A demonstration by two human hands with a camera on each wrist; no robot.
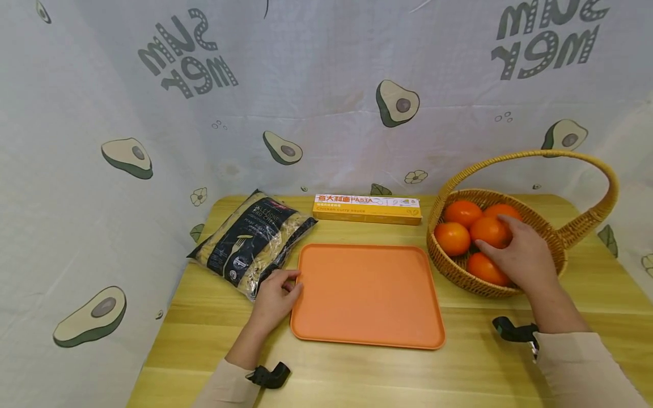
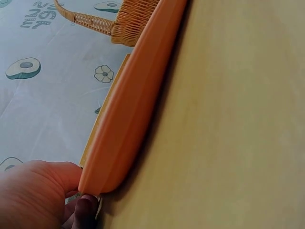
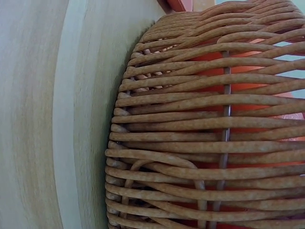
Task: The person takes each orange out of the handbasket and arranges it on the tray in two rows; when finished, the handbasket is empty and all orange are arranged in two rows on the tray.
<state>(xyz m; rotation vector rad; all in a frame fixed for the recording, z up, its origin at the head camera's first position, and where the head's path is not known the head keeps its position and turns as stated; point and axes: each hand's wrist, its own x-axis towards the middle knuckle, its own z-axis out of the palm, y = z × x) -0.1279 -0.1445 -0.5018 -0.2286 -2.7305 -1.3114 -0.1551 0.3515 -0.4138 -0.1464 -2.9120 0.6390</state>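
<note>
In the head view my left hand (image 1: 275,300) is at the left edge of a flat orange tray (image 1: 368,294), thumb and forefinger on its rim. The left wrist view shows the thumb and fingers of this hand (image 2: 43,195) pinching the end of the tray (image 2: 128,109). My right hand (image 1: 525,255) reaches into a wicker basket (image 1: 456,275) and holds a smooth orange-red tomato (image 1: 488,231) between thumb and fingers. Several similar tomatoes (image 1: 452,238) lie around it. Only the woven basket side (image 3: 205,129) shows in the right wrist view, hiding this hand.
A plastic bag of pasta (image 1: 255,241) lies left of the tray, close to the left hand. Behind the tray is a yellow and white pasta box (image 1: 366,209). The basket's tall handle (image 1: 609,187) arches above the right hand. A printed curtain (image 1: 326,102) hangs behind the wooden table (image 1: 357,374).
</note>
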